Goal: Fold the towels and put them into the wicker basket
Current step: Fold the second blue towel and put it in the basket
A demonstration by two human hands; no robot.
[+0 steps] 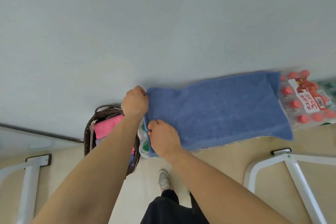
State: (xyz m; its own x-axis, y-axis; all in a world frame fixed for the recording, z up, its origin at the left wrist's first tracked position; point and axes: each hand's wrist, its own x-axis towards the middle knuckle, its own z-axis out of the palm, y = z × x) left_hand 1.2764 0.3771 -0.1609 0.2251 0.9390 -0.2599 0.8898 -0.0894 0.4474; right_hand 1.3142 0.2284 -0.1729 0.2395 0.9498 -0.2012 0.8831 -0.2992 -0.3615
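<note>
A blue towel point(218, 111) lies spread flat over shrink-wrapped packs of bottled water that stand on the floor point(227, 158) against a pale wall point(163, 23). It covers most of the packs. Past its right edge the pack of red-capped bottles point(305, 103) sticks out with its red and white label showing. At the left end a few green-capped bottles point(144, 143) peek out from under the cloth.

Both hands are at the towel's left end. The left hand point(134, 102) pinches the far left corner, next to the wall, with fingers curled on the cloth. The right hand point(163, 137) pinches the near left corner, thumb and fingers closed on the hem.

The wicker basket point(89, 132) stands on the floor just left of the packs, partly hidden behind the left forearm. A folded pink towel point(107, 126) lies inside it.

Nearer the camera are a pale shoe point(164, 180) and dark trousers. White metal frames stand on either side, one at the left point(29, 178) and one at the right point(298, 178).
</note>
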